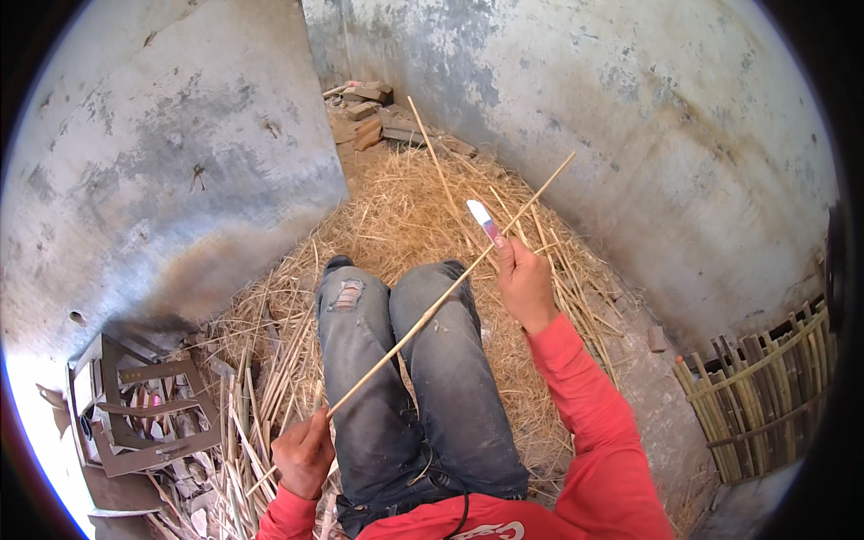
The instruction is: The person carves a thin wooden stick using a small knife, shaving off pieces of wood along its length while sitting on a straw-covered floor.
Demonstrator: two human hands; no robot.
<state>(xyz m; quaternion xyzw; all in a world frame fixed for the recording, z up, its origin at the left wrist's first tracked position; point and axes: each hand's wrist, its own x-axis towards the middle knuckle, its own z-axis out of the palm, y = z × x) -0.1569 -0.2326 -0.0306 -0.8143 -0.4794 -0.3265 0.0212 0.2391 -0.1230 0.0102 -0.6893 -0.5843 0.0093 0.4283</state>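
A long, thin, pale stick (409, 335), like split cane, lies slantwise over my thighs from lower left to upper right. My left hand (303, 453) is closed round it near its lower end, beside my left hip. In my closed right hand (526, 283), past my right knee, is a small knife (484, 219) with a bright blade pointing up and away and a purplish handle. The stick crosses at the knife's handle and my right thumb, and its far end sticks out beyond. My fingers hide whether the knife's edge touches the stick.
Straw shavings (405, 202) cover the floor around my legs. Loose sticks (247, 423) lie at left, more to the right. A broken wooden frame (162, 414) stands lower left, bricks (367, 110) lie at the back, a stick fence panel (765, 391) leans at right. Walls close in both sides.
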